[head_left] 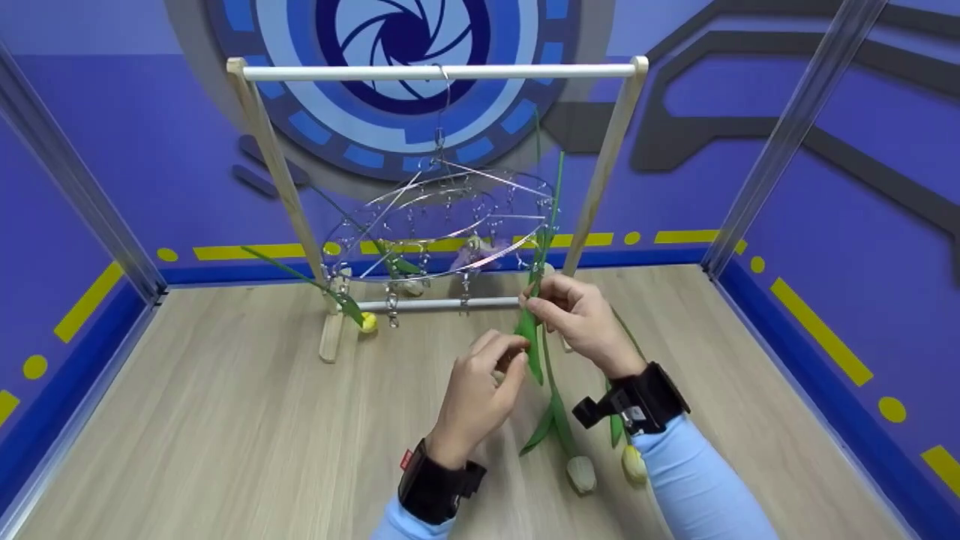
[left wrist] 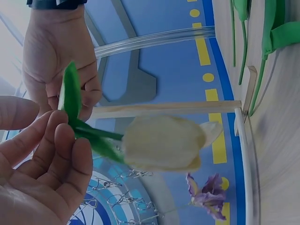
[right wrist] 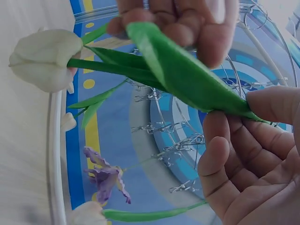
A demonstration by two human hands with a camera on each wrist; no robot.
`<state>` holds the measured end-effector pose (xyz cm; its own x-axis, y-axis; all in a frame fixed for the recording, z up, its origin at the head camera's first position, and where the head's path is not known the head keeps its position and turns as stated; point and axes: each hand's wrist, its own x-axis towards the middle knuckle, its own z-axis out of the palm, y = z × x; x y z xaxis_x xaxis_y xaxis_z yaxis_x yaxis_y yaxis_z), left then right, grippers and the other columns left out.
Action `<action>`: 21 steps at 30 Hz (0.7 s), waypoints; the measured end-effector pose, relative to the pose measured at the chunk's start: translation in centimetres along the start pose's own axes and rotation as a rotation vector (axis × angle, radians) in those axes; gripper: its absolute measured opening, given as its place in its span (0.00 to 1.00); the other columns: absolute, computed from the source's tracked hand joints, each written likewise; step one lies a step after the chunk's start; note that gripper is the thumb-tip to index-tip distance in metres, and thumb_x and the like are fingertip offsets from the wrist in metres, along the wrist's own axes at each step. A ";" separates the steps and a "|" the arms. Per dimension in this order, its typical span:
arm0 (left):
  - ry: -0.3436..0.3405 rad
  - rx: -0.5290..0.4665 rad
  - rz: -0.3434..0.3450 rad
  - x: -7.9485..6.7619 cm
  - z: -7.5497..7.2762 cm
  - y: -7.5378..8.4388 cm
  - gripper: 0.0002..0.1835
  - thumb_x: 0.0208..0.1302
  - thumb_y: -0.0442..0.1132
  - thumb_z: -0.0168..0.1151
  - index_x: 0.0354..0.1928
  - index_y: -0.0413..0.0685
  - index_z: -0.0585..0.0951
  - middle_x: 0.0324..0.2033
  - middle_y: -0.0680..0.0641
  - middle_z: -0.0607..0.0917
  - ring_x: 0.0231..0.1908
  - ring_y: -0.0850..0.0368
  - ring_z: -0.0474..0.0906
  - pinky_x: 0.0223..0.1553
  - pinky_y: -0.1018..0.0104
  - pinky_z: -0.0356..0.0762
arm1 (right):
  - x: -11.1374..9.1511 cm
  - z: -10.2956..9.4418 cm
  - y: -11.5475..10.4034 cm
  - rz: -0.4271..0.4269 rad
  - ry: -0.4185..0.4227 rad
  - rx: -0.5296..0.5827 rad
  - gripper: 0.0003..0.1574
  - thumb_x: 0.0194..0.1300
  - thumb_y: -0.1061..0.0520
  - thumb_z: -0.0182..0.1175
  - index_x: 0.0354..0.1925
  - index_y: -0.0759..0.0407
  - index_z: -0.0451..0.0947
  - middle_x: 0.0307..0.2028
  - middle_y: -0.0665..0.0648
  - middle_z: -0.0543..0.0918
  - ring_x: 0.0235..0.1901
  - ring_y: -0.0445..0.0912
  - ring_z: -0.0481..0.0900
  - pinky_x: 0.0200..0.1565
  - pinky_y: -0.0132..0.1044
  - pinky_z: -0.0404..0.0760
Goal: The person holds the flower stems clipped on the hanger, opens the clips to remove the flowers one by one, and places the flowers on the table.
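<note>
An artificial white tulip (left wrist: pixel 161 143) hangs blossom-down, its long green stem (head_left: pixel 556 195) rising past the right side of a round metal clip hanger (head_left: pixel 487 259). My right hand (head_left: pixel 581 319) pinches the stem and leaf base between thumb and fingers, as the right wrist view shows. Below it, my left hand (head_left: pixel 480 390) has bent, parted fingers, their tips right at the green leaf (right wrist: pixel 183 79). In the head view, the left hand mostly hides the blossom. Wire clips (head_left: pixel 392 304) dangle around the hanger's rim.
The hanger hooks on the white bar (head_left: pixel 337 73) of a wooden-legged stand. A yellow tulip (head_left: pixel 367 322) and a purple flower (right wrist: pixel 105 176) hang at it. Another white tulip (head_left: pixel 581 474) and a pale yellow tulip (head_left: pixel 634 463) lie on the table near my right forearm.
</note>
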<state>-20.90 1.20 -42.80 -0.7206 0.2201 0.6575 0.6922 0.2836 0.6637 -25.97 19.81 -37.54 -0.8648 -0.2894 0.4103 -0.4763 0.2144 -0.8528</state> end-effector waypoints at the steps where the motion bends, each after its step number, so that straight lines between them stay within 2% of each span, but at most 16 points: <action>1: 0.009 0.004 -0.001 0.0 -0.1 0.0 0.07 0.73 0.31 0.61 0.48 0.40 0.85 0.37 0.49 0.83 0.35 0.61 0.80 0.35 0.66 0.83 | -0.1 0.1 0.0 -0.021 -0.002 -0.016 0.09 0.74 0.64 0.60 0.45 0.71 0.82 0.35 0.66 0.85 0.25 0.41 0.75 0.29 0.29 0.73; 3: 0.030 0.014 0.002 0.0 -0.2 0.0 0.07 0.73 0.31 0.61 0.48 0.40 0.85 0.37 0.50 0.83 0.34 0.62 0.79 0.35 0.68 0.81 | -0.2 0.5 0.0 -0.060 -0.009 -0.036 0.07 0.73 0.65 0.61 0.43 0.70 0.82 0.31 0.65 0.83 0.25 0.40 0.74 0.29 0.29 0.73; 7: 0.073 0.036 0.010 0.0 -0.6 0.0 0.09 0.73 0.32 0.61 0.51 0.40 0.84 0.39 0.49 0.82 0.34 0.61 0.78 0.37 0.68 0.79 | -0.6 1.2 0.0 -0.110 -0.027 -0.067 0.04 0.72 0.65 0.62 0.39 0.68 0.81 0.29 0.61 0.80 0.26 0.40 0.72 0.31 0.30 0.72; 12: 0.126 0.021 0.001 0.3 -1.0 0.0 0.11 0.73 0.32 0.61 0.54 0.39 0.83 0.41 0.47 0.81 0.36 0.59 0.78 0.39 0.66 0.78 | -1.0 2.0 -0.3 -0.127 -0.022 -0.112 0.04 0.72 0.64 0.63 0.38 0.65 0.81 0.28 0.56 0.78 0.26 0.41 0.69 0.31 0.31 0.68; 21: 0.199 -0.030 -0.102 0.7 -2.2 0.0 0.15 0.76 0.36 0.59 0.59 0.36 0.80 0.46 0.46 0.83 0.41 0.56 0.78 0.41 0.63 0.79 | -1.2 3.9 -0.5 -0.194 -0.020 -0.151 0.03 0.70 0.64 0.65 0.36 0.62 0.81 0.28 0.55 0.79 0.25 0.40 0.71 0.29 0.31 0.70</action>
<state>-21.30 -0.69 -41.57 -0.7666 0.0024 0.6421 0.6193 0.2668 0.7384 -24.12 16.39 -38.89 -0.7526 -0.3567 0.5536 -0.6524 0.2895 -0.7004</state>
